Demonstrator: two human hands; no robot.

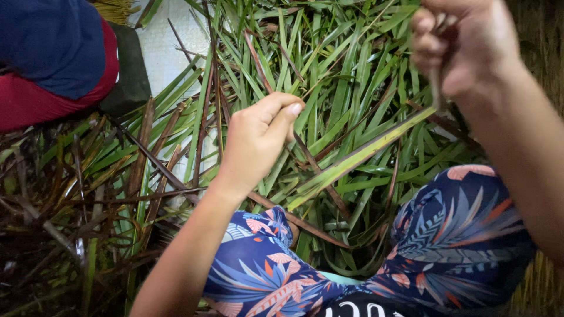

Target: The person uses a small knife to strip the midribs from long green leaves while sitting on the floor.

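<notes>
- A long green leaf (358, 155) ran in a slant between the two hands, from low in the middle up to the right.
- Its top end reached up to the right hand (461, 47), and its low end lay past the left hand (258, 138), near the knees.
- The leaf was flat and thin, pale yellow-green, with a few brown spots along it.
- The right hand was curled into a fist, fingers pressed together, and a thin strip (436, 85) hung down from it to the leaf's top end.
- That part was blurry, so the strip may have been a piece of the same leaf.
- The left hand had its fingers bent in and its thumb pressed on them, pinching something small that I could not make out.
- Under the hands lay a big pile of green leaves (329, 64), with dry brown leaves (88, 194) to the left.
- The person's flowery blue trousers (452, 246) showed at the bottom.
- Another person in blue and red clothes (53, 58) sat at the top left.
</notes>
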